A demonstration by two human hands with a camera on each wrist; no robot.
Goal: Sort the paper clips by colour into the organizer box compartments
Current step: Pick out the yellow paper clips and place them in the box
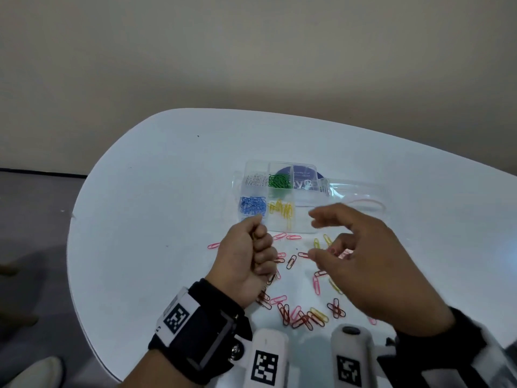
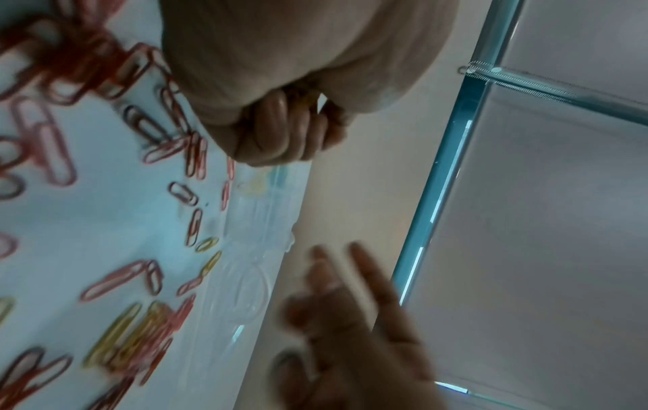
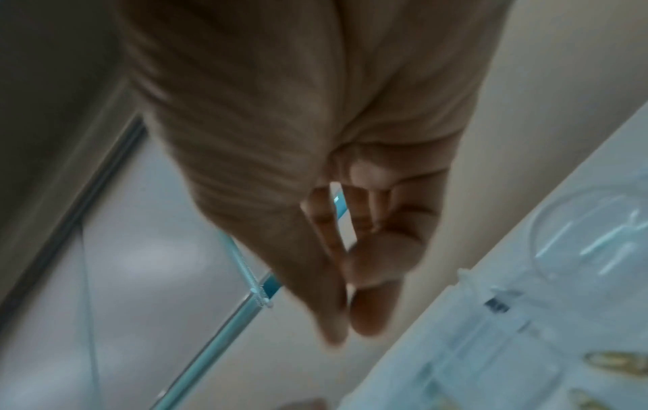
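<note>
Just short of the organizer box [image 1: 279, 197], on its near side, my left hand [image 1: 246, 259] is fisted around a few yellow clips [image 1: 253, 236], while my right hand [image 1: 361, 261] hovers with fingers loosely spread, gripping nothing. Nearer me than the box lie the loose paper clips [image 1: 305, 315], long axes pointing every way. They look light, springy and slick, so I'd pinch each across its narrow middle.
</note>
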